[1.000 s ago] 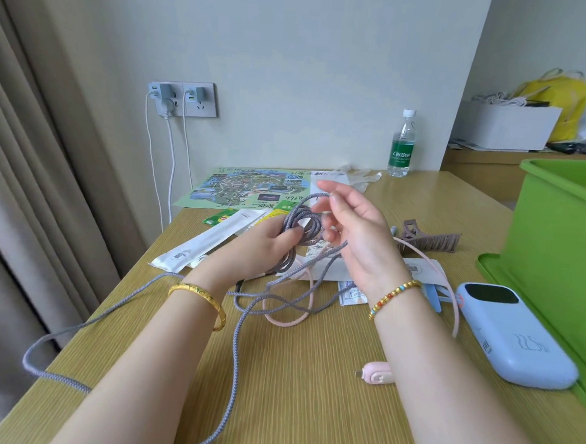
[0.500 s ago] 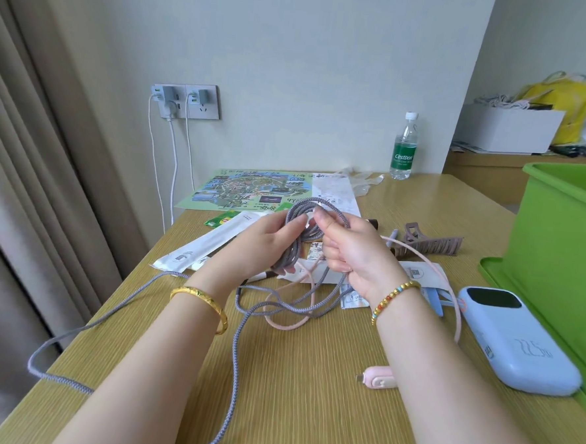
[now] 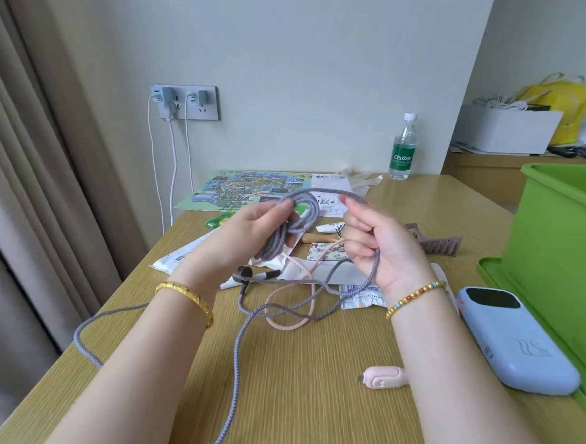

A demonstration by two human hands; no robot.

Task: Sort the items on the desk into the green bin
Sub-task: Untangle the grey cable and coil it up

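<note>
My left hand [image 3: 249, 233] grips a coiled bundle of the grey braided cable [image 3: 295, 215] above the desk. My right hand [image 3: 382, 248] pinches a strand of the same cable near the coil's top, and the strand runs down across its palm. The rest of the grey cable lies in loose loops on the wooden desk [image 3: 296, 376] and trails off the left edge. A pink cable [image 3: 285, 324] lies tangled beneath it, its pink plug [image 3: 383, 376] nearer me. The green bin [image 3: 564, 245] stands at the right edge on its lid.
A light blue power bank [image 3: 514, 341] lies beside the bin. Behind my hands are a brown hair claw [image 3: 434, 242], white packets, a small tube, a map leaflet [image 3: 249, 188] and a water bottle [image 3: 403, 148]. Chargers hang from the wall socket [image 3: 185, 102].
My right hand has moved right and away from the coil, drawing out another loop of grey cable. The left hand still holds the bundle, slightly raised.
</note>
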